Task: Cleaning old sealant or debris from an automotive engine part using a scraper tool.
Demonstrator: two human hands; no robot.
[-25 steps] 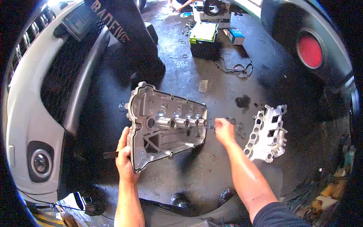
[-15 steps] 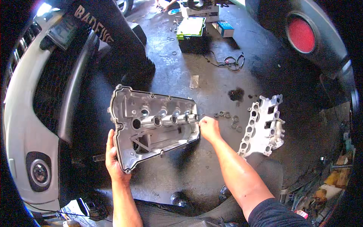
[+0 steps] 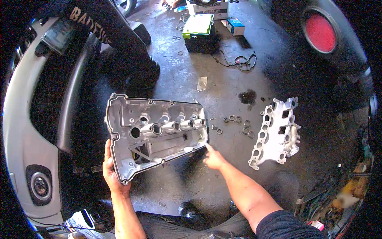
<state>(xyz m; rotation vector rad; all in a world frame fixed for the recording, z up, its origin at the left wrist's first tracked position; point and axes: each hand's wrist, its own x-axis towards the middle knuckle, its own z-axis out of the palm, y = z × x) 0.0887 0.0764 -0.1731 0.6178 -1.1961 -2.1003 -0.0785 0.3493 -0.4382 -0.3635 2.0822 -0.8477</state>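
A silver engine valve cover (image 3: 159, 143), open side up, rests in my left hand (image 3: 113, 173), whose fingers wrap round its left end. My right hand (image 3: 213, 157) is at the cover's lower right corner, index finger stretched out at the rim and the other fingers curled, holding nothing that I can see. Several small rings (image 3: 238, 119) lie on the floor right of the cover. A silver intake manifold (image 3: 272, 135) with a row of ports lies beyond them to the right.
Pale car bodywork (image 3: 18, 123) borders the left, a dark panel with a red round lamp (image 3: 320, 34) the upper right. A dark lettered shape (image 3: 115, 51) hangs at upper left. Farther back are a green-lidded case (image 3: 199, 42), boxes (image 3: 234, 28), a cable harness (image 3: 242, 63) and another person's hand (image 3: 165, 6).
My right hand has moved from the cover's right end down to its lower corner, index finger now extended. The cover sits further left and a little more level in the shifted view.
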